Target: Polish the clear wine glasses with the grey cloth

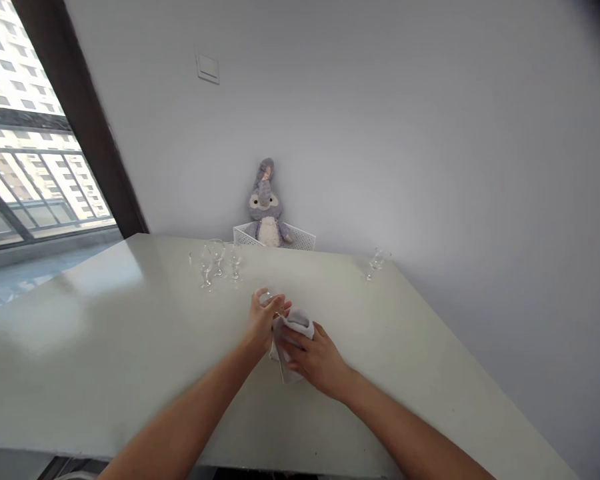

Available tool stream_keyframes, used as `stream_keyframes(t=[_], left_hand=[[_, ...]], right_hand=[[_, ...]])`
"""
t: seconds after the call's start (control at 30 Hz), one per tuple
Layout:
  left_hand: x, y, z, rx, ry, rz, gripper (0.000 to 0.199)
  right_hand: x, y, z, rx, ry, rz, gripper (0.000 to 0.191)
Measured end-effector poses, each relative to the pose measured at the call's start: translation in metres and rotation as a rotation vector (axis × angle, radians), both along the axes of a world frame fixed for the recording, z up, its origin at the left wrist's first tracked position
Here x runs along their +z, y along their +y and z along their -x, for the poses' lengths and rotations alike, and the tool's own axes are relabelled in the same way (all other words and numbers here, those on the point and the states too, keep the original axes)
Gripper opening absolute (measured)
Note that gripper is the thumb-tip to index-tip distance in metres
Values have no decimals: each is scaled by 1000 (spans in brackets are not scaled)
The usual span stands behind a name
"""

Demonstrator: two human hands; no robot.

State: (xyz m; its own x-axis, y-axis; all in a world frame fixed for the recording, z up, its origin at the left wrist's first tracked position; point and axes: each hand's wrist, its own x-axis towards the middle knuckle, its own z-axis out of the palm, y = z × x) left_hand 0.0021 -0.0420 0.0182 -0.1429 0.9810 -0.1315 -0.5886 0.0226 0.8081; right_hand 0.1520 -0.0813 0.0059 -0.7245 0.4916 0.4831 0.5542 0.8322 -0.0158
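Near the middle of the table, my left hand (266, 317) is closed around a small clear glass (265, 295). The fingers cover most of it, and only part of its bowl shows. My right hand (316, 357) grips a folded light grey cloth (299, 321), pressed up beside the glass. One end of the cloth hangs below the fingers. Whether the cloth touches the glass's base is hidden. Several clear stemmed glasses (206, 269) stand in a group beyond my left hand. Farther off on the right stands another stemmed glass (375, 263).
The pale table (145, 360) reaches back to a grey wall. At its far edge is a white perforated basket (303, 239) with a grey plush rabbit (267, 210) in it. A wall switch (209, 69) is above, and a window (35, 133) is at the left.
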Motion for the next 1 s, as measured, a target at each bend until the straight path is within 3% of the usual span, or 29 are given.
stream_keyframes(t=[0.13,0.3,0.47,0.57,0.7,0.77,0.87,1.0], left_hand=[[5,-5,-4,-111,-82,25,54],[11,-8,-1,-246,-232,29,35],[15,-6,4,-264,-375,-25,23],[20,-3,8,-196,-397,-122,25],[27,-2,15,19,-248,-275,38],[30,-5,16,167,-90,-356,50],[31,-15,10,258,136,-457,64],[19,-35,-11,166,289,-480,68]], right_hand=[[-1,9,-10,3,104,31,36],[9,10,-18,89,465,307,31],[1,9,-7,-219,926,694,29],[-7,7,1,-220,894,818,32],[-1,-5,3,-46,438,668,32],[7,-10,-1,-80,280,534,30],[15,-10,-10,-255,255,363,31],[12,-2,-14,-333,383,211,36]])
